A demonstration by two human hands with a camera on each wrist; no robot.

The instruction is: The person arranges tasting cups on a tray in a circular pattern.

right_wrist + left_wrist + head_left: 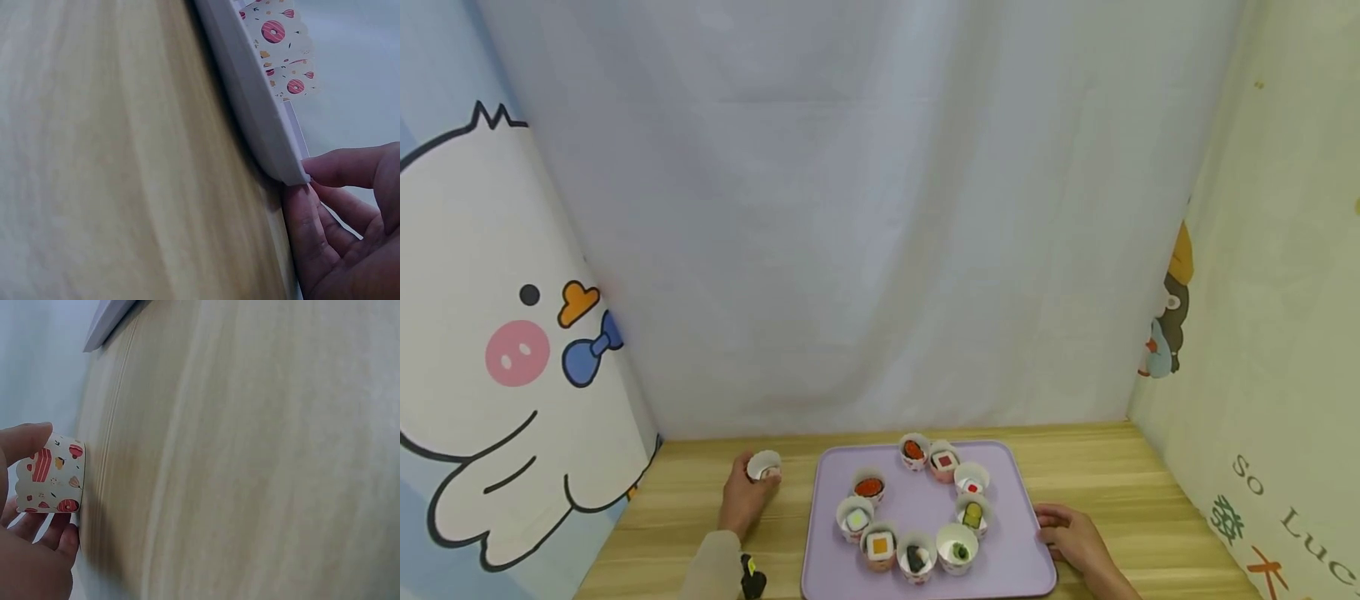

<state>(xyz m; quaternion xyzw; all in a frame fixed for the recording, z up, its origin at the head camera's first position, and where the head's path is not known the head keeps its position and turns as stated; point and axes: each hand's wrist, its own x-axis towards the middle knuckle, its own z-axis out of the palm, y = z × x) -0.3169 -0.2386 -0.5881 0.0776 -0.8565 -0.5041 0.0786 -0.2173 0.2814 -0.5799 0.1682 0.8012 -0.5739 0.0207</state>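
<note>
My left hand (742,500) grips a paper baking cup (764,460) at the left of the tray, thumb on one side and fingers on the other. Red cake and donut prints cover the cup's side, and its base is right at the wooden tabletop in the left wrist view. With thumb and fingers, my right hand (1073,536) pinches the right rim of a lilac tray (1018,567). On that tray several similar cups form a ring, each with a small sushi-like piece inside, such as the orange-topped one (880,546) and the red-topped one (868,488).
The wooden table (1120,475) ends at a pale curtain (880,250) behind the tray. Printed cloths stand on both sides, a white cartoon bird (482,275) at the left and lettering (1247,475) at the right. A small black object (752,577) is beside the left sleeve.
</note>
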